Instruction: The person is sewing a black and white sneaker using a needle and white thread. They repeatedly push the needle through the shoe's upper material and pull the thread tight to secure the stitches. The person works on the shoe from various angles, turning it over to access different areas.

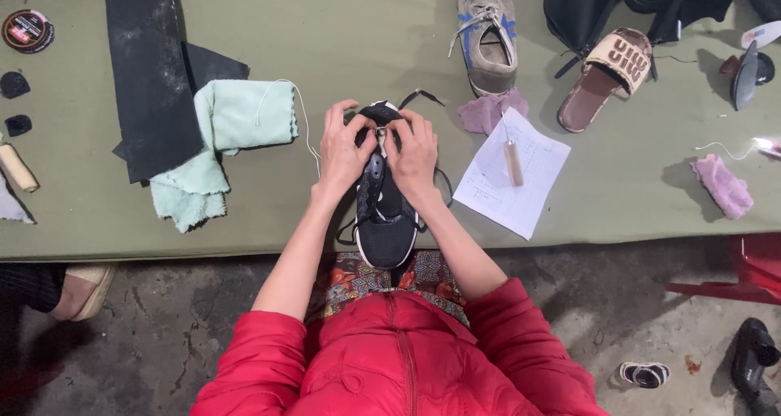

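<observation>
On table (390, 26), both hands (382, 152) grip black sneaker (384, 209).

The person wears a puffy red jacket (399, 359). It is shiny and soft, with stitched lines across it that make fat rolls. A red zipper (404, 359) runs down the middle of the front. Both sleeves (252, 359) are pushed up to the elbows, so the lower arms are bare. Under the jacket there is a cloth (358, 276) with many colours, red, orange, green and dark, in a busy flower-like pattern.
</observation>
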